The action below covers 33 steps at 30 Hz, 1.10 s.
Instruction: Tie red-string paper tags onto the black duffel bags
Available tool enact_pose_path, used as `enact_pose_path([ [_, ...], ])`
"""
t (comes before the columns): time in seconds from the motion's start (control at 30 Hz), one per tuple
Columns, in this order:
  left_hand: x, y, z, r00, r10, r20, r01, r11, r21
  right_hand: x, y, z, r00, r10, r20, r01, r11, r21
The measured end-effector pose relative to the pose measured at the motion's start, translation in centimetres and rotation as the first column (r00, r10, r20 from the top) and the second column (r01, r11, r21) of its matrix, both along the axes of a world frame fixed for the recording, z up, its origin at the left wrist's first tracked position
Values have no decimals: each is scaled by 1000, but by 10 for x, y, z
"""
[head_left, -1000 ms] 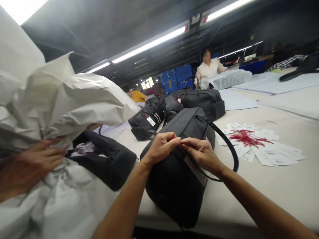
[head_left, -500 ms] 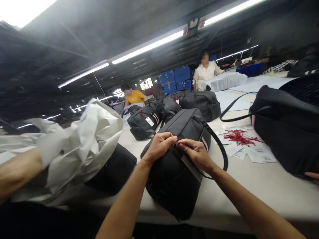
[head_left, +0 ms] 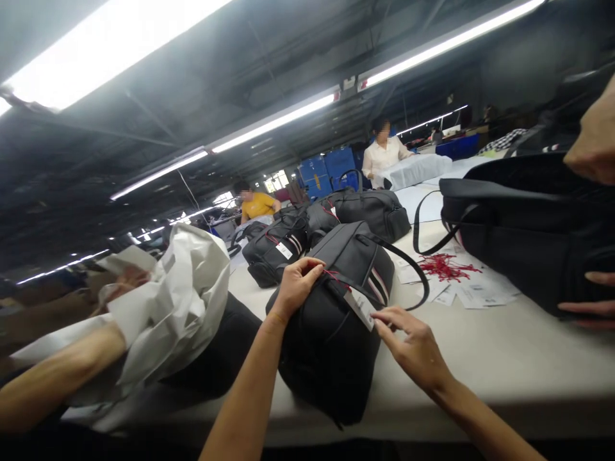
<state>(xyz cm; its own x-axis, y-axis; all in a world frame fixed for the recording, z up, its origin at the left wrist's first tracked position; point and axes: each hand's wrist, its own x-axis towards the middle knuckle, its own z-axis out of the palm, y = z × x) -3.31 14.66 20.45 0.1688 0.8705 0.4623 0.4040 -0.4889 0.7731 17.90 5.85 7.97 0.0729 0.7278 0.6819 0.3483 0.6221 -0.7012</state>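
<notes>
A black duffel bag (head_left: 331, 339) with a striped band (head_left: 378, 286) stands end-on before me on the table. My left hand (head_left: 298, 282) rests at its top, thumb and fingers pinched on a thin red string (head_left: 334, 276). From that string a white hang tag (head_left: 359, 307) lies against the bag's side. My right hand (head_left: 413, 346) holds the tag's lower corner between thumb and forefinger, the other fingers curled. One black handle (head_left: 419, 272) arches out on the right side of the bag.
Crumpled white paper (head_left: 180, 301) is handled by a co-worker at left, over another dark bag (head_left: 230, 346). Tags with red strings (head_left: 446, 267) lie at right, beside an open black bag (head_left: 509, 237) with another person's hands. More tagged bags (head_left: 273, 246) stand behind.
My right hand has moved from the string at the bag's top down to the tag, which now faces outward. My left hand stays at the top. The co-worker's paper and the right-hand bag have shifted.
</notes>
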Motion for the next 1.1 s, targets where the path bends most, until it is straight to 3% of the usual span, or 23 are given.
enact_pose_path([
  [0.13,-1,2,-1,1000,5,29,-4,1000,-16,-3,34,-2,993,-108,54,108,994,-1],
  [0.27,-2,4,-2,999,-12,40,13,1000,-21,-5,55,14,996,3,95,0,999,-36],
  [0.43,-2,1,0,999,4,44,-3,1000,-16,-22,64,35,983,14,185,-18,1000,20],
  [0.53,-2,-1,1,998,17,56,-17,1000,-9,-39,65,39,973,-65,223,60,998,33],
  [0.63,-3,-3,3,997,-53,54,52,998,26,-55,65,39,955,-95,282,67,992,110],
  [0.77,-5,-2,4,983,-133,-126,152,974,165,-70,60,48,818,-176,547,108,982,155],
  [0.9,-7,1,6,961,-142,-236,178,974,139,-72,55,64,619,-162,768,112,987,117],
  [0.97,-6,3,8,950,-155,-273,193,974,119,-68,54,69,587,-120,801,70,993,97],
  [1.1,-3,11,11,899,-168,-404,210,976,62,-57,54,74,596,-50,801,-1,998,62],
])
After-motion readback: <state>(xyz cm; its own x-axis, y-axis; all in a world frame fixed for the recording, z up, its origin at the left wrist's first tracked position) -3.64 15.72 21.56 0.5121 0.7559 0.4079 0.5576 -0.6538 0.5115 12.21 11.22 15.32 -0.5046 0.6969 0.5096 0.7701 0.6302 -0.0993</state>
